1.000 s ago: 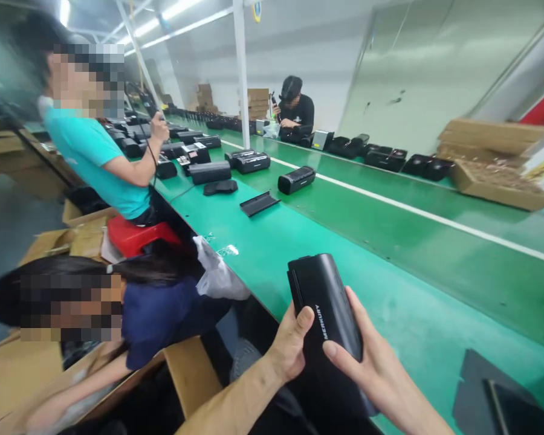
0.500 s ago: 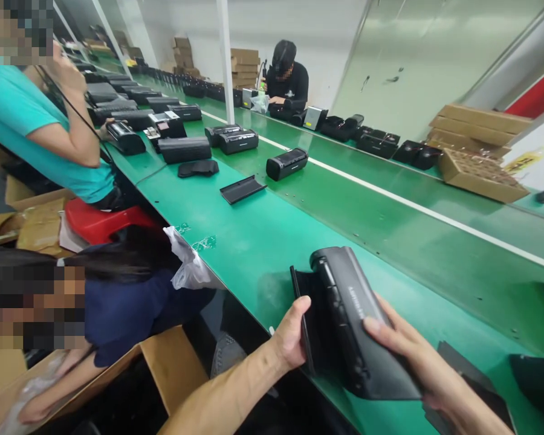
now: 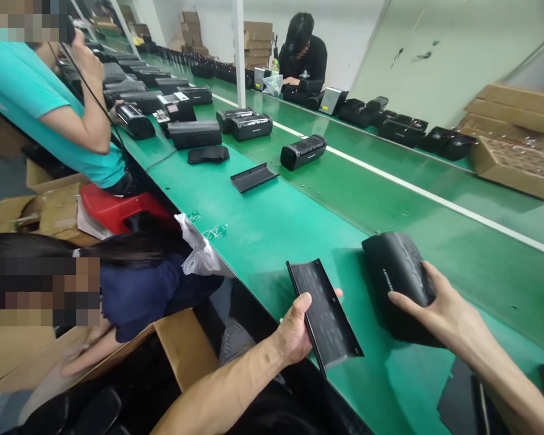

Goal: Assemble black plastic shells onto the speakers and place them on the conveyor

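A black curved plastic cover (image 3: 324, 311) is gripped by its near edge in my left hand (image 3: 298, 329), thumb on top, its hollow inner side facing up. My right hand (image 3: 439, 308) wraps around a black speaker-like housing (image 3: 392, 284) with pale lettering on its side. This housing is over the green bench, apart from the cover. Whether it touches the surface is hard to tell. Beside my right forearm lie dark flat pieces (image 3: 465, 399), partly hidden by the arm.
Another curved cover (image 3: 254, 177) and a similar housing (image 3: 303, 151) lie farther up the bench (image 3: 272, 223). A plastic bag (image 3: 202, 251) hangs from its left edge. Co-workers sit at the left, one in teal (image 3: 72, 109), one in navy (image 3: 140, 281); a person in black (image 3: 306, 57) is opposite.
The housing in my right hand has moved right, away from the cover, and turned. My left hand still holds the cover, now tilted with its inside more visible. The camera view has shifted slightly.
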### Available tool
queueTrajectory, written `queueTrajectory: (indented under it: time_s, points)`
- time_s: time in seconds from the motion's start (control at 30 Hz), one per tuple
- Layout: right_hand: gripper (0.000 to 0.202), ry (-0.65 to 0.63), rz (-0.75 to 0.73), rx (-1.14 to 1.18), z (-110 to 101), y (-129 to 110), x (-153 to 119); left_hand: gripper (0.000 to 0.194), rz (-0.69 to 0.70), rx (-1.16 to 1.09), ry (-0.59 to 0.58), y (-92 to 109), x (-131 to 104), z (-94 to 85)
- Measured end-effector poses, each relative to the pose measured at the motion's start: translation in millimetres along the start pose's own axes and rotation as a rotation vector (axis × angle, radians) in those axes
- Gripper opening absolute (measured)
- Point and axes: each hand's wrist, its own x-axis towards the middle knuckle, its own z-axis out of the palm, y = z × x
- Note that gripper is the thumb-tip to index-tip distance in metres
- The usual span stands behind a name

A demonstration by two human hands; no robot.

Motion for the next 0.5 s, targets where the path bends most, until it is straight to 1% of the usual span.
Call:
queueTrajectory:
  time_s: [0.1, 0.2, 0.27, 0.33, 0.4, 0.43, 0.47, 0.5]
  points:
    - [0.105, -0.062, 0.000, -0.105, 5, -6, -1, 0.097, 0.037, 0.068, -0.007, -4, -5, -0.5]
    - [0.099, -0.054, -0.130, -0.199, 4, -11, -3, 0.097, 0.072, 0.109, -0.026, -7, -8, -0.2]
    - [0.101, -0.041, -0.234, -0.188, -1, -12, -7, 0.097, 0.078, 0.125, -0.030, -9, -10, -0.3]
    - [0.098, 0.042, -0.310, -0.087, -8, -13, -19, 0.099, 0.072, 0.137, -0.036, -9, -12, -0.9]
    - [0.080, 0.193, -0.329, 0.074, -14, -16, -43, 0.100, 0.066, 0.131, -0.053, -8, -16, -1.6]
    - [0.067, 0.242, -0.303, 0.173, -14, -19, -59, 0.100, 0.064, 0.122, -0.066, -8, -18, -1.8]
    - [0.057, 0.252, -0.248, 0.285, -12, -22, -77, 0.101, 0.063, 0.111, -0.077, -6, -20, -1.6]
    - [0.054, 0.176, -0.160, 0.415, -7, -25, -96, 0.101, 0.062, 0.104, -0.085, -5, -22, -1.1]
